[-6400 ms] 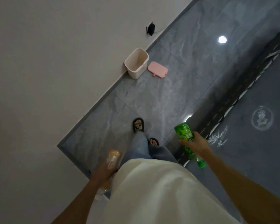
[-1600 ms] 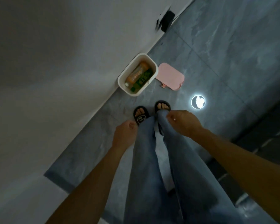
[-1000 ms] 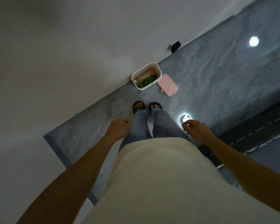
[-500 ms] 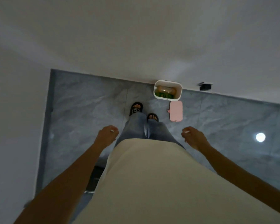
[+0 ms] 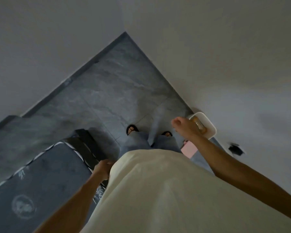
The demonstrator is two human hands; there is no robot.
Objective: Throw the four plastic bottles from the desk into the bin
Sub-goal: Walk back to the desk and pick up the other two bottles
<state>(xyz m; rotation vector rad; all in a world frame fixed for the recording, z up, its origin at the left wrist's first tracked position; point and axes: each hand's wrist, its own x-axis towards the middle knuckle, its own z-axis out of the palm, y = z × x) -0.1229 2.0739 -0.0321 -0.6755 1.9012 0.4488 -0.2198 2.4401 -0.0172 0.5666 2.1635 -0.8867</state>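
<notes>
The white bin (image 5: 208,126) stands on the floor against the wall at the right. An orange bottle (image 5: 199,126) lies inside it, partly hidden by my right hand (image 5: 185,127). That hand hangs in front of the bin with its fingers curled and nothing in it. My left hand (image 5: 103,167) is down at my left hip, fingers curled, holding nothing. The green bottle seen in the bin earlier is hidden now. No desk is in view.
A pink lid (image 5: 189,148) lies on the grey tiled floor just below the bin. A dark rug (image 5: 40,174) with a pale border covers the floor at lower left. White walls meet in a corner ahead. A black wall plug (image 5: 235,148) sits at the right.
The view has swung to the left, so the bin has slid from the centre to the right edge. Both hands stay empty; the right one now overlaps the bin.
</notes>
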